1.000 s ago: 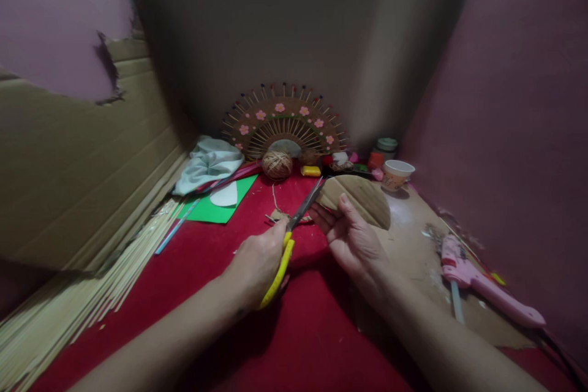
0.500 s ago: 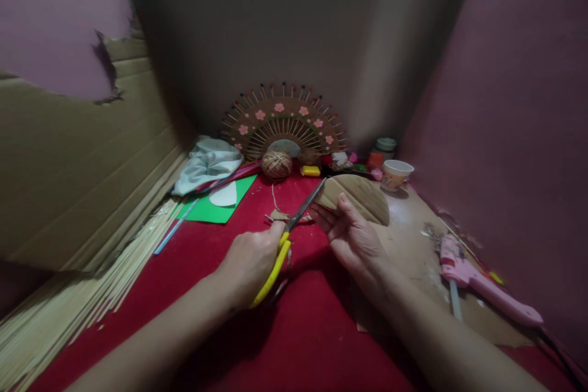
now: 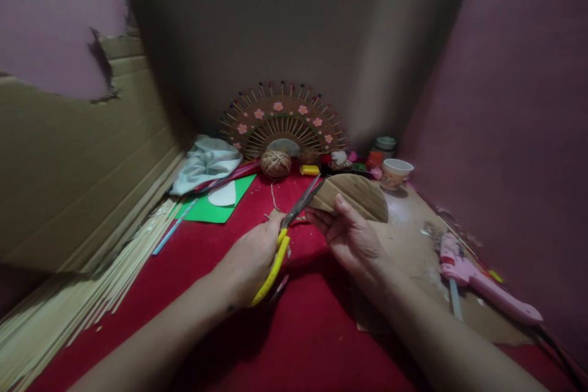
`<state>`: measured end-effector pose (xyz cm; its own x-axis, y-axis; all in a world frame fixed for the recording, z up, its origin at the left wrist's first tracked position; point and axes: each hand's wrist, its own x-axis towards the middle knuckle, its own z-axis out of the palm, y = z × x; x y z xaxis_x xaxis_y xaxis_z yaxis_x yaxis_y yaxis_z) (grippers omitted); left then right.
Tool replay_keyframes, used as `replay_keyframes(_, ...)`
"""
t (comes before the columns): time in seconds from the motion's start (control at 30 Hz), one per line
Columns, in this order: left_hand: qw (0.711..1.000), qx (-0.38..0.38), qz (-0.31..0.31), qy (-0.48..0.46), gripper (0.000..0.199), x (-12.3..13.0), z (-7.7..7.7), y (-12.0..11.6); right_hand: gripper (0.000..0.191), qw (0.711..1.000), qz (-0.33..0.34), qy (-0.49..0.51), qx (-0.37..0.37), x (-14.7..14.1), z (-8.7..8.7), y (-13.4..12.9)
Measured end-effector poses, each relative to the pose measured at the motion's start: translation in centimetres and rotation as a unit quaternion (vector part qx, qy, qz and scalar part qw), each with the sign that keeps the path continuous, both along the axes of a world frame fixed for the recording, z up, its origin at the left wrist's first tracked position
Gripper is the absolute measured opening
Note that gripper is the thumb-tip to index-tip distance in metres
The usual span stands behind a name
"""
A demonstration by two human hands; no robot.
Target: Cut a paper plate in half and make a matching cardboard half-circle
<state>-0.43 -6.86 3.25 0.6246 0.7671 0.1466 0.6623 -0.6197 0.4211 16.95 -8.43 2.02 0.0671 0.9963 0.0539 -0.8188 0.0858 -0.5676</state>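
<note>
While the scissors are gripped by their yellow handles in the left hand, a rounded cardboard piece is pinched in the right hand, thumb on its face and fingers beneath. The cardboard is held up above the red surface, its left end right at the slightly parted blades; whether the edge is caught between them cannot be told. Trimming of that edge appears to be the step in hand. For a clean cut, the piece needs to be steadied, the blades lined up with its rim, and the right fingertips held clear of the cutting path. Beyond the hands, a ball of twine is seen before a flower-decorated fan, with a green sheet to the left and a pink glue gun to the right.
</note>
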Motion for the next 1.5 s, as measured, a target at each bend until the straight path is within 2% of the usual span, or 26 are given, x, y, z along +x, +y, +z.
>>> replay_keyframes(0.13,0.999,0.013,-0.012,0.044,0.053,-0.1,0.2,-0.1,0.015,1.0,0.007,0.003,-0.006,0.0,-0.1,0.0)
replay_keyframes(0.3,0.988,0.038,0.021,0.149,0.058,0.1,1.5,-0.7,0.017,1.0,0.01,0.001,-0.004,0.1,-0.2,0.0)
replay_keyframes(0.5,0.976,0.039,0.047,0.209,0.044,0.5,1.9,-0.9,0.018,1.0,0.01,-0.002,-0.001,0.1,-0.4,0.0)
replay_keyframes(0.77,0.974,0.059,0.032,0.217,0.036,0.0,1.0,-0.1,0.013,1.0,0.007,0.006,-0.001,0.3,-0.6,0.2)
replay_keyframes(0.9,0.973,0.081,0.024,0.216,0.029,-0.4,0.6,0.3,0.005,1.0,0.005,0.006,0.004,0.4,-0.6,0.3)
replay_keyframes(1.03,0.977,0.073,0.036,0.198,0.025,-0.6,0.5,0.3,0.008,1.0,0.002,-0.011,0.013,0.4,-0.4,0.2)
replay_keyframes(1.13,0.994,0.047,0.04,0.094,0.026,-0.8,0.2,0.5,0.012,1.0,-0.002,-0.024,0.012,0.4,-0.2,0.1)
replay_keyframes(1.23,0.999,0.025,0.029,-0.006,0.034,-1.0,0.3,0.6,0.014,1.0,-0.001,-0.017,0.008,0.5,-0.2,0.2)
replay_keyframes(1.3,0.999,0.019,0.03,-0.009,0.041,-1.0,0.6,0.6,0.012,1.0,0.001,-0.011,0.005,0.5,-0.2,0.2)
replay_keyframes(1.5,0.999,-0.003,0.02,0.034,0.037,-0.4,0.7,0.2,0.013,1.0,-0.002,-0.012,0.009,0.4,-0.1,0.1)
